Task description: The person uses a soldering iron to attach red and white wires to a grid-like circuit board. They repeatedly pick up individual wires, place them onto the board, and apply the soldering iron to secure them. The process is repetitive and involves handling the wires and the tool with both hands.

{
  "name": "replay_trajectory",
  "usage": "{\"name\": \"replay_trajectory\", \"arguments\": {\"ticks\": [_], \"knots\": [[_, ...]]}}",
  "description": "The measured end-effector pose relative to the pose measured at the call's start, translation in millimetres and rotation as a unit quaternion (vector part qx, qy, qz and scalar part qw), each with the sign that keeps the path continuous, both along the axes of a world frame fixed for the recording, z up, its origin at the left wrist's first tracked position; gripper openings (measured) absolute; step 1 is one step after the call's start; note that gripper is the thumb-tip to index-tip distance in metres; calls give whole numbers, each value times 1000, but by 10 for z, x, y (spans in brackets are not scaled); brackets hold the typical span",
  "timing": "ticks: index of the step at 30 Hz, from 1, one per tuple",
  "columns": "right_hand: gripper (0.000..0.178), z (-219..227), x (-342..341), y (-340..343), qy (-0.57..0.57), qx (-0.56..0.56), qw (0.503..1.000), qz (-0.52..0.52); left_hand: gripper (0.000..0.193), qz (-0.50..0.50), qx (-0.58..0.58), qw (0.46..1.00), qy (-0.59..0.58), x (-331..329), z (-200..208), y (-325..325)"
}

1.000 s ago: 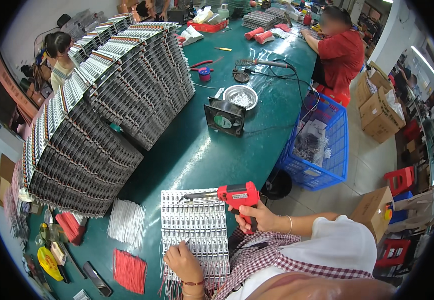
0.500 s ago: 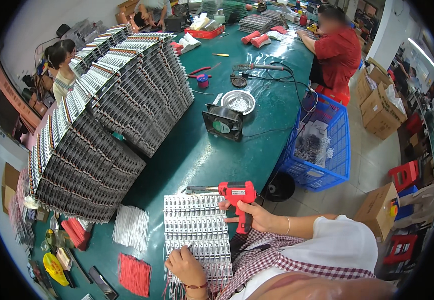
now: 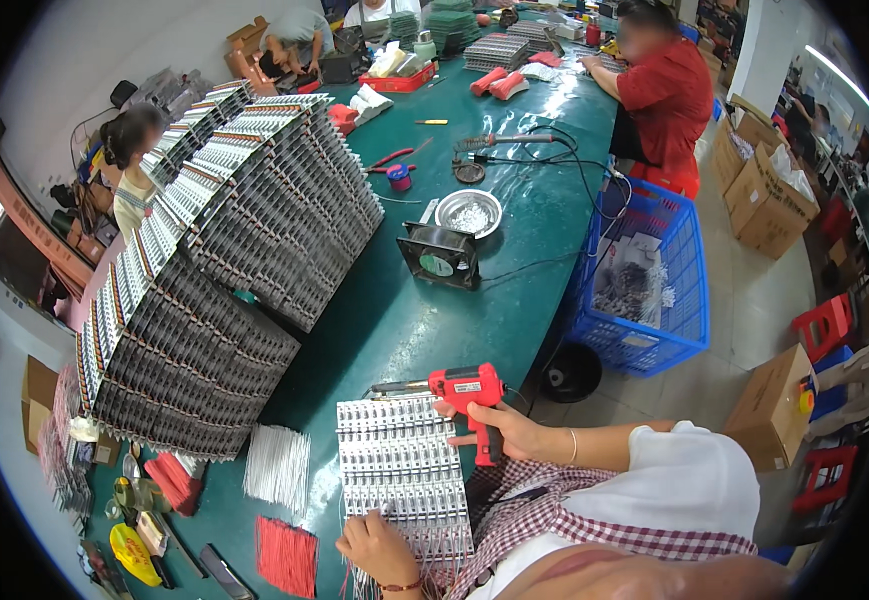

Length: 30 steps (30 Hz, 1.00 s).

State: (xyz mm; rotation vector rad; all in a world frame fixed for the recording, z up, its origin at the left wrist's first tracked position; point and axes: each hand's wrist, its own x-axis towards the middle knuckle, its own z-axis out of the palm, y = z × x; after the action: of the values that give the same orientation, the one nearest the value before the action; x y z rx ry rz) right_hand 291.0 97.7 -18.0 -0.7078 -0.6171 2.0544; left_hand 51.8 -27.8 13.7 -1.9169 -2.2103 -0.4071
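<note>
In my right hand [image 3: 507,430] is a red pistol-shaped soldering gun [image 3: 466,387], its handle gripped and its thin metal tip pointing left along the far edge of a panel. This panel [image 3: 399,450] is white, with rows of small components, and lies at the table's near edge. My left hand [image 3: 378,548] rests at the panel's lower left, fingers closed together; whatever they pinch is too small to make out. Thin wires hang from the panel's near end. To its left lie a bundle of white wires [image 3: 278,468] and a bundle of red wires [image 3: 286,556].
Tall stacks of similar panels [image 3: 184,350] fill the table's left side. Beyond my hands stand a black fan [image 3: 439,255], a metal bowl [image 3: 468,213] and a soldering iron [image 3: 504,141]. A blue crate [image 3: 689,300] stands right of the table. A person in red [image 3: 666,90] sits farther back.
The whole view has shifted slightly. The soldering gun sits a little farther left over the panel's far edge. My left hand stays at the panel's lower left.
</note>
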Motion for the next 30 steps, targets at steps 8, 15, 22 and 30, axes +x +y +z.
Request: {"name": "replay_trajectory", "arguments": {"ticks": [8, 15, 22, 30], "knots": [[51, -61, -2, 17, 20, 2, 1000, 7, 29, 51, -113, 992, -18, -117, 578, -245], [39, 29, -28, -19, 16, 5, 1000, -19, 34, -92, -191, 965, -152, -82, 577, -236], [42, 29, -46, -35, 18, 3, 1000, -26, 10, -315, -113, 906, -257, 534, 29, -128], [51, -14, -62, -36, 34, 6, 999, -24, 14, -393, -266, 869, -141, 526, -141, -238]]}}
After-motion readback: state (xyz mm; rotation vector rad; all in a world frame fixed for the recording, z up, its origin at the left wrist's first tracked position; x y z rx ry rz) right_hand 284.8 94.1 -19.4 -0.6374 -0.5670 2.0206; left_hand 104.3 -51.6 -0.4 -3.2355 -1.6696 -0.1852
